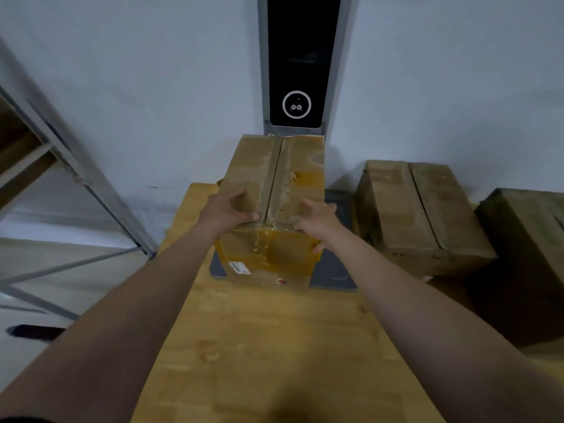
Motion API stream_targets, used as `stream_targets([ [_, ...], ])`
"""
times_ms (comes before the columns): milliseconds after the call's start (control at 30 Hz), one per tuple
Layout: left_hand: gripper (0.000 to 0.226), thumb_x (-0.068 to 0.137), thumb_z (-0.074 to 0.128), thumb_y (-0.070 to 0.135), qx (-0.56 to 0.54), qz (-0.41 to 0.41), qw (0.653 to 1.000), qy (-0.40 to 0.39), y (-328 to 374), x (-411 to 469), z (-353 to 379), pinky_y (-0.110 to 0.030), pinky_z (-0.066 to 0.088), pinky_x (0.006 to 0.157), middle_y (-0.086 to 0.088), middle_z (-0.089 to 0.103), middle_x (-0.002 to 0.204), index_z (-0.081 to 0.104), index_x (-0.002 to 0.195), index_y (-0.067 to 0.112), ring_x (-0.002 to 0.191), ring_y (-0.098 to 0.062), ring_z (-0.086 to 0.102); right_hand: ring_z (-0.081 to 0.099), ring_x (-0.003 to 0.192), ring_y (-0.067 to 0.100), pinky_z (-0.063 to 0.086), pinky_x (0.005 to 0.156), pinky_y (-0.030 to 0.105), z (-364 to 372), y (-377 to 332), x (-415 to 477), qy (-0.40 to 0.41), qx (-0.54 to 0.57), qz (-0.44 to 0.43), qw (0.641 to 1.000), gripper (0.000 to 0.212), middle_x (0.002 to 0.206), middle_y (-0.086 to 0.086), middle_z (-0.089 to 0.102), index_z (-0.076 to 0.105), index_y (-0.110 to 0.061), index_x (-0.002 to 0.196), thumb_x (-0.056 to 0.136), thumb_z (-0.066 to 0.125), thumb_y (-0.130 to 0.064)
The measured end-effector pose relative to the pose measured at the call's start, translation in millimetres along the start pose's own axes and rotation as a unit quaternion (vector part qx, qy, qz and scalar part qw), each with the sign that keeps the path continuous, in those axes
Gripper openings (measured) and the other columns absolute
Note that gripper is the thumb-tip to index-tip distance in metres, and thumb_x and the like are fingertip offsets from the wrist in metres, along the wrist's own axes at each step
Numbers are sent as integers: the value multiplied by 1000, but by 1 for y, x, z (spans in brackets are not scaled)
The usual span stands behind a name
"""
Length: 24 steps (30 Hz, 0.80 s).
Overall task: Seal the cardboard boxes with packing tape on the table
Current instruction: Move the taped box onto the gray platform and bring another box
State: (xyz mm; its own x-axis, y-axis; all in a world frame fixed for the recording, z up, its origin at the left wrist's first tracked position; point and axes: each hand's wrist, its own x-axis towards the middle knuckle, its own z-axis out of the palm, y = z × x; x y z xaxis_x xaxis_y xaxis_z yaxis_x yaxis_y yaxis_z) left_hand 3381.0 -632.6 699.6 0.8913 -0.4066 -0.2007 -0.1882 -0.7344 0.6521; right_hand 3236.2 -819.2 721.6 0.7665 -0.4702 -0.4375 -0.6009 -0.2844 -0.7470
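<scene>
Cardboard box (250,166) sitting centre frame on wooden table (274,346). Seam (273,178) running away toward top of frame. Left hand (227,210) and right hand (319,222) gripping near top edge, flanking seam, equally close. Tape roll not showing.
</scene>
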Motion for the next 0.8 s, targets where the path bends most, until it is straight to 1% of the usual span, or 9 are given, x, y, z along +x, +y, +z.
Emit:
stream_targets([
  [167, 103, 64, 90, 61, 9, -7, 1000, -9, -5, 44, -10, -55, 50, 102, -4, 41, 156, 40, 153, 43, 144, -31, 37, 26, 146, 40, 62, 57, 46, 7, -26, 52, -10, -25, 45, 999, 89, 168, 0, -1, 21, -47, 156, 90, 67, -8],
  [333, 106, 70, 89, 55, 28, -5, 999, -26, 1, 72, -18, -57, 51, 100, -1, 35, 161, 31, 158, 41, 145, -34, 36, 28, 144, 42, 61, 65, 57, 3, -39, 78, -2, -19, 53, 998, 91, 167, 0, 3, 22, -47, 156, 88, 70, -8],
  [467, 112, 62, 92, 59, 29, -38, 998, -48, -3, 82, -17, -56, 62, 68, -1, 35, 158, 27, 154, 52, 133, -42, 46, 20, 149, 40, 61, 61, 57, 2, -32, 84, -13, -21, 44, 999, 94, 168, 0, 0, 20, -47, 156, 87, 72, -10],
  [500, 112, 63, 92, 58, 35, -41, 997, -51, -1, 82, -18, -57, 62, 72, -2, 34, 158, 27, 154, 52, 133, -42, 45, 23, 148, 39, 61, 61, 55, 0, -30, 81, -9, -22, 33, 999, 93, 168, 0, 2, 20, -46, 157, 87, 73, -13],
  [600, 108, 71, 88, 55, 119, -10, 991, -57, 15, 81, -19, -50, 40, 113, -6, 35, 162, 29, 159, 33, 144, -38, 35, 35, 144, 31, 63, 76, 45, -9, -20, 64, 16, -69, -38, 997, 87, 165, -4, 19, 23, -37, 158, 88, 74, -33],
  [633, 102, 75, 86, 53, 158, -7, 986, -55, 24, 78, -18, -45, 35, 116, -10, 40, 159, 33, 158, 26, 144, -38, 37, 41, 140, 26, 61, 83, 43, -15, -15, 57, 27, -96, -64, 993, 85, 162, -7, 28, 25, -33, 159, 89, 73, -39],
  [700, 83, 80, 83, 48, 232, -6, 972, -42, 44, 66, -14, -40, 43, 104, -12, 55, 143, 47, 149, 17, 132, -36, 49, 50, 128, 22, 60, 83, 44, -30, -2, 43, 31, -99, -77, 992, 81, 152, -15, 37, 31, -34, 156, 88, 72, -46],
  [767, 70, 76, 78, 46, 259, 25, 965, -18, 66, 52, -3, -38, 50, 88, -10, 64, 122, 57, 135, 14, 115, -34, 60, 48, 132, 26, 61, 80, 46, -50, 15, 33, 34, -82, -61, 994, 84, 158, -12, 33, 30, -38, 156, 85, 74, -49],
  [800, 67, 79, 76, 44, 251, 45, 967, -15, 78, 44, 6, -40, 49, 90, -10, 63, 123, 55, 135, 14, 116, -34, 59, 45, 136, 27, 59, 84, 46, -61, 26, 29, 38, -78, -52, 995, 85, 161, -9, 30, 28, -37, 157, 86, 74, -48],
])
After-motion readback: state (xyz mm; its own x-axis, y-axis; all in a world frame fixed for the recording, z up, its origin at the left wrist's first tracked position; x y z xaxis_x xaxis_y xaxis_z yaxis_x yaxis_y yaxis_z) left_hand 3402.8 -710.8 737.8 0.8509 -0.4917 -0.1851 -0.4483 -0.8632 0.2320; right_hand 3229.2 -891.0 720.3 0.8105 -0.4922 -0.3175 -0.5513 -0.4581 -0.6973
